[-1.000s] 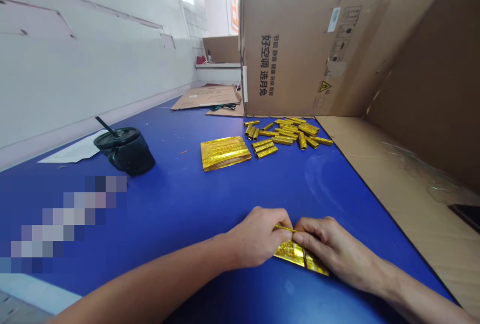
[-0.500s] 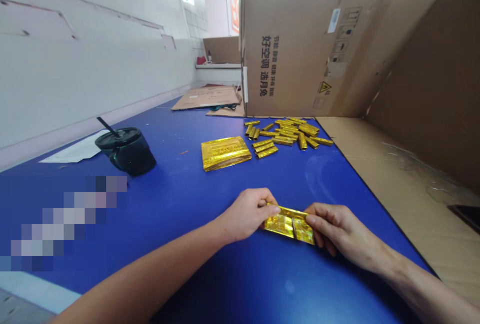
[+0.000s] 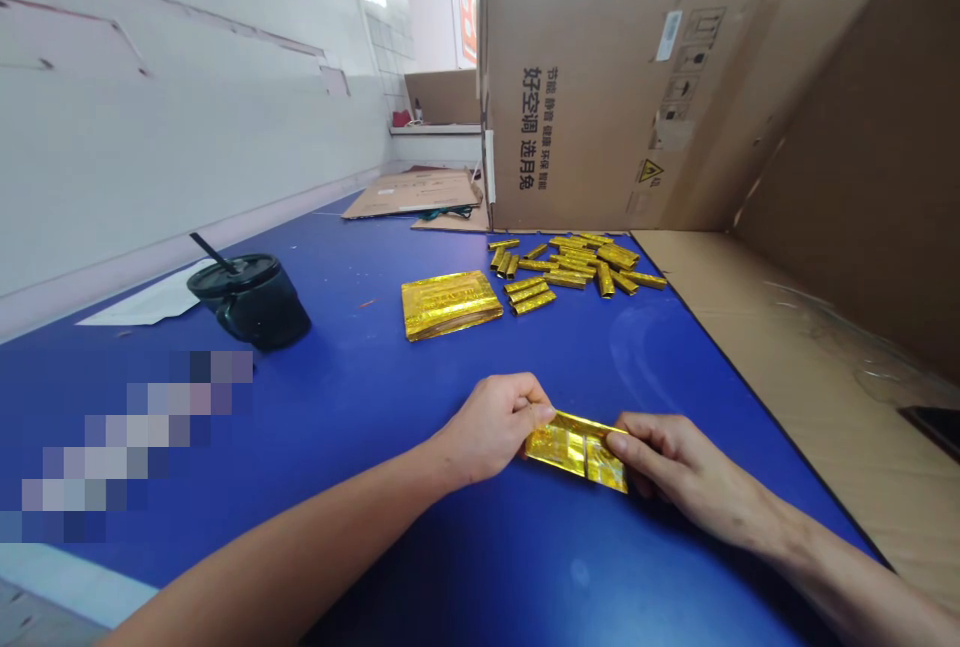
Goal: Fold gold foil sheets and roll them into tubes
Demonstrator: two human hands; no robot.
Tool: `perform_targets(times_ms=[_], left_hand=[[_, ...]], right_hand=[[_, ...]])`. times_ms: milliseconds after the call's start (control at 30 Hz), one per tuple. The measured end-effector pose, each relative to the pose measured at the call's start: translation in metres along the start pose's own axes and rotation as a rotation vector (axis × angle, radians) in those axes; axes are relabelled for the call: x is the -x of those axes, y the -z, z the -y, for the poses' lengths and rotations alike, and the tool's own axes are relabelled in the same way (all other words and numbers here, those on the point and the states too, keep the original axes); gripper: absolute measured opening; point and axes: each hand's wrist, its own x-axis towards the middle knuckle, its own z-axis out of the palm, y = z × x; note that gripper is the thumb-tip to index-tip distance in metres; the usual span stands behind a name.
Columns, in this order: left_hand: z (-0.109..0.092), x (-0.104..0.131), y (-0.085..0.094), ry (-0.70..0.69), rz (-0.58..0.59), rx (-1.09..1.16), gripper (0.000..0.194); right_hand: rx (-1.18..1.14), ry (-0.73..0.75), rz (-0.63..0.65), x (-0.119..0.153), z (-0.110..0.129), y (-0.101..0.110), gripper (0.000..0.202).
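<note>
Two hands meet over one piece of folded gold foil paper (image 3: 576, 449) near the front of the blue table (image 3: 375, 397), as seen from the head camera. The left hand (image 3: 491, 427) is curled closed, thumb and fingers pinching the left end of the foil. The right hand (image 3: 671, 462) pinches the right end, thumb on top and fingers tucked beneath. The foil is held low over the table, tilted slightly down to the right, with a crease running across it near the right hand; whether its underside touches the table cannot be told.

Farther back, in the middle of the table, a flat stack of gold foil sheets (image 3: 448, 303) lies well apart from the hands. Just beside it to the right, and behind, a scatter of small folded gold pieces (image 3: 574, 267) lies loose, some touching one another. They reach almost to the foot of a large cardboard box (image 3: 600, 97) that stands upright at the table's far edge, printed characters and a warning label on its face. More cardboard (image 3: 840, 227) walls in and floors the right side. At the left, a dark cup with a lid and straw (image 3: 251, 299) stands on the table, with a white sheet of paper (image 3: 154, 305) just behind it. Flattened cardboard (image 3: 416, 195) lies at the far end, near the white wall (image 3: 187, 97).
</note>
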Motion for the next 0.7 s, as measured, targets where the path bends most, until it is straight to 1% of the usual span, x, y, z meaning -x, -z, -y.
perform_targets(times_ms=[100, 167, 233, 300, 400, 467, 567, 633, 700], left_hand=[[0.0, 0.001, 0.001, 0.043, 0.039, 0.038, 0.013], [-0.001, 0.002, 0.003, 0.031, 0.046, 0.005, 0.014], [-0.005, 0.005, 0.002, -0.039, 0.04, -0.117, 0.013], [-0.011, 0.008, -0.001, -0.135, 0.057, -0.269, 0.012], [-0.02, 0.012, -0.011, -0.266, 0.141, -0.414, 0.011], [-0.023, 0.014, -0.016, -0.3, 0.179, -0.46, 0.014], [-0.023, 0.013, -0.015, -0.229, 0.188, -0.461, 0.016], [-0.021, 0.012, -0.008, -0.157, 0.168, -0.433, 0.016], [-0.018, 0.01, -0.001, -0.116, 0.139, -0.408, 0.016]], right_hand=[[-0.003, 0.038, -0.01, 0.001, -0.002, -0.001, 0.037], [-0.009, 0.036, -0.001, 0.002, -0.003, 0.0, 0.037], [0.003, 0.027, 0.015, 0.003, -0.003, 0.0, 0.036], [0.048, 0.04, 0.036, 0.004, 0.0, -0.001, 0.035], [0.135, 0.089, 0.071, 0.005, 0.004, -0.006, 0.034], [0.143, 0.102, 0.099, 0.005, 0.005, -0.01, 0.035], [0.06, 0.064, 0.139, 0.004, 0.003, -0.011, 0.036], [-0.014, 0.026, 0.151, 0.003, 0.0, -0.007, 0.035], [-0.063, 0.0, 0.151, 0.001, -0.003, -0.002, 0.034]])
